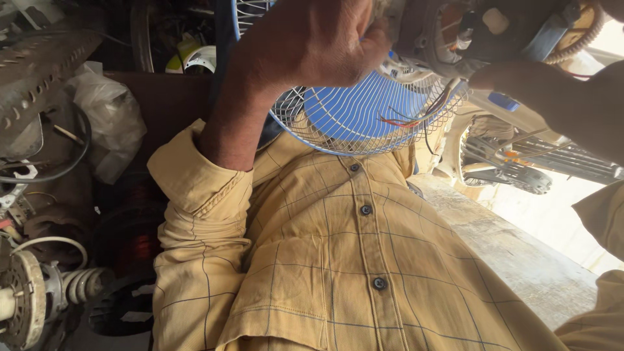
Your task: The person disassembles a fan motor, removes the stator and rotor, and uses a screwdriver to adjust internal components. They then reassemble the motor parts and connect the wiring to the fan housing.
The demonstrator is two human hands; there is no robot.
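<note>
Blue-bladed fan (pixel 364 114), white wire guard (pixel 416 130)

Fan (pixel 364 110): blue blades behind white wire guard, motor housing (pixel 455 32) open, loose wires (pixel 416 117) hanging, held against chest.

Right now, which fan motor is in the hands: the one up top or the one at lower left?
The top motor, behind the blue-bladed fan; the lower-left motor lies untouched among the clutter.

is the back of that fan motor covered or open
Open. The fan motor shows bare parts and loose wires over the wire guard, between left hand and right hand.
</note>
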